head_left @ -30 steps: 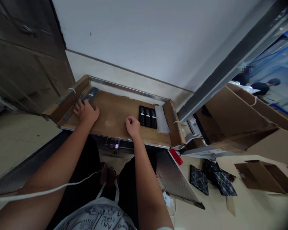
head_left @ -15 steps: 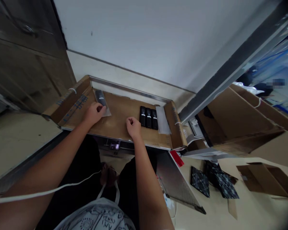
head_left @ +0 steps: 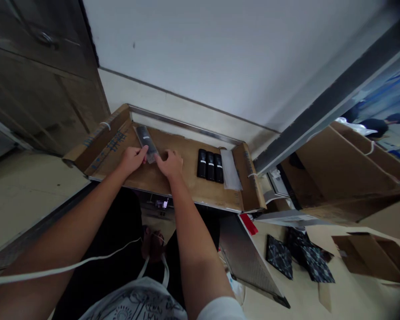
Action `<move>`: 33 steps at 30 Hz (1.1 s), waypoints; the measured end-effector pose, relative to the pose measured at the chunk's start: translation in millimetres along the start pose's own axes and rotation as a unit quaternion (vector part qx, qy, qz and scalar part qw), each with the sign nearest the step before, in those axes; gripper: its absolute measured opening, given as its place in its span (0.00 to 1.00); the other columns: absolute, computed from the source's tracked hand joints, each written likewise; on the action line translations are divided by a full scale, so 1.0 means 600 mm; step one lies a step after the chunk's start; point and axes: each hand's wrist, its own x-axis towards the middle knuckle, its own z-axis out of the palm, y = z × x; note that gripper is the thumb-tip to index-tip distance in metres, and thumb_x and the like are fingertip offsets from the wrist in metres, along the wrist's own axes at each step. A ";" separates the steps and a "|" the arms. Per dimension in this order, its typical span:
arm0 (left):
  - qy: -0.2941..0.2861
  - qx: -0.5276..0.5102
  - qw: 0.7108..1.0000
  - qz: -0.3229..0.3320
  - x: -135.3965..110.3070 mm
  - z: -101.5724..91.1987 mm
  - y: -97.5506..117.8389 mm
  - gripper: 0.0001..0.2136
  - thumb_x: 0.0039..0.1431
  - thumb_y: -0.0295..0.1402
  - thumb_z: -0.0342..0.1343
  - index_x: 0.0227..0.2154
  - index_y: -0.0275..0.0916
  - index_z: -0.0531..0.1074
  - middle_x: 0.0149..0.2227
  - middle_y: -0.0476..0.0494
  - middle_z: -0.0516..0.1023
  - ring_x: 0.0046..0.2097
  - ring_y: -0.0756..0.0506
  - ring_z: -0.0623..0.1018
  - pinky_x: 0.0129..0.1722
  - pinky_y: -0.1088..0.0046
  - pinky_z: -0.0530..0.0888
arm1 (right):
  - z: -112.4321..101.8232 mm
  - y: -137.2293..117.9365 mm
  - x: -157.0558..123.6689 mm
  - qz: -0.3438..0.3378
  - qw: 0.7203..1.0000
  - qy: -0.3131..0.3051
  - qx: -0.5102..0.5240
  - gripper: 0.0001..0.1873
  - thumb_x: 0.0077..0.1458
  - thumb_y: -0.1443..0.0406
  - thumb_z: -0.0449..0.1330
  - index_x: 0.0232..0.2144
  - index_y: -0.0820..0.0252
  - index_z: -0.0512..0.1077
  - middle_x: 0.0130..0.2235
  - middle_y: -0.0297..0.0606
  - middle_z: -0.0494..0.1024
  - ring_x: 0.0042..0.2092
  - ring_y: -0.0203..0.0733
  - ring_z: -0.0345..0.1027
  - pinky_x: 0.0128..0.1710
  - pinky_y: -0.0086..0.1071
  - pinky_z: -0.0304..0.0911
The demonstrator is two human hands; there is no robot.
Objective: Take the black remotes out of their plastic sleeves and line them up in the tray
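Note:
On a cardboard-lined shelf lies a clear plastic bag holding a slim black device with a white label, shaped like a remote control. My left hand is closed at the bag's near left edge, thumb and fingers pinching it. At the near right corner my right hand has its thumb on the plastic and its fingers curled. Further right, three matching black devices lie side by side. Flat clear bags rest beside them.
Folded cardboard flaps edge the shelf, with a white wall behind. A large open carton stands at right. On the floor are dark patterned packs and another carton. A white cable crosses my left forearm.
My right hand has moved left, from the bare cardboard to the near end of the bagged device. The left hand stays at the bag's edge. The view has shifted slightly.

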 end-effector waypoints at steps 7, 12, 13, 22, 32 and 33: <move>0.069 -0.137 0.987 -0.055 0.010 0.003 -0.005 0.23 0.64 0.50 0.46 0.21 0.39 0.69 0.23 0.42 0.75 0.25 0.46 0.74 0.28 0.69 0.72 | 0.014 0.006 0.024 -0.015 0.999 -0.022 -0.024 0.10 0.53 0.56 0.66 0.32 0.56 0.77 0.44 0.41 0.77 0.49 0.50 0.68 0.53 0.44 0.60; 0.107 -0.081 0.990 -0.053 0.037 -0.004 -0.011 0.21 0.66 0.46 0.43 0.24 0.39 0.70 0.28 0.41 0.77 0.31 0.44 0.76 0.35 0.67 0.74 | 0.013 0.006 0.004 -0.010 1.000 -0.015 -0.022 0.06 0.56 0.62 0.63 0.29 0.56 0.76 0.42 0.42 0.78 0.47 0.48 0.67 0.50 0.41 0.60; 0.125 -0.051 0.990 -0.046 0.044 -0.006 -0.013 0.20 0.66 0.45 0.43 0.26 0.39 0.72 0.30 0.41 0.78 0.34 0.44 0.77 0.38 0.67 0.74 | 0.011 0.006 -0.002 -0.011 1.000 -0.016 -0.021 0.06 0.57 0.62 0.62 0.29 0.56 0.76 0.42 0.42 0.78 0.47 0.47 0.67 0.50 0.41 0.60; 0.070 0.119 0.990 0.021 0.078 0.007 -0.017 0.18 0.62 0.38 0.48 0.49 0.38 0.75 0.48 0.38 0.79 0.48 0.41 0.77 0.50 0.67 0.71 | -0.051 0.056 -0.080 0.002 0.988 -0.005 0.157 0.07 0.52 0.67 0.58 0.22 0.56 0.68 0.33 0.33 0.75 0.37 0.37 0.68 0.40 0.29 0.63; -0.065 0.100 0.985 0.126 0.097 0.011 -0.047 0.19 0.54 0.32 0.51 0.47 0.41 0.78 0.47 0.42 0.80 0.48 0.43 0.76 0.53 0.67 0.71 | -0.071 0.067 -0.104 0.112 0.978 0.096 0.148 0.03 0.51 0.62 0.56 0.27 0.55 0.67 0.28 0.31 0.72 0.32 0.39 0.67 0.36 0.31 0.62; -0.071 0.099 0.984 0.134 0.096 0.010 -0.046 0.18 0.54 0.33 0.52 0.47 0.41 0.78 0.46 0.42 0.80 0.46 0.43 0.76 0.51 0.67 0.71 | -0.071 0.065 -0.103 0.112 0.978 0.102 0.141 0.04 0.52 0.62 0.56 0.30 0.55 0.68 0.30 0.33 0.73 0.34 0.40 0.68 0.38 0.31 0.63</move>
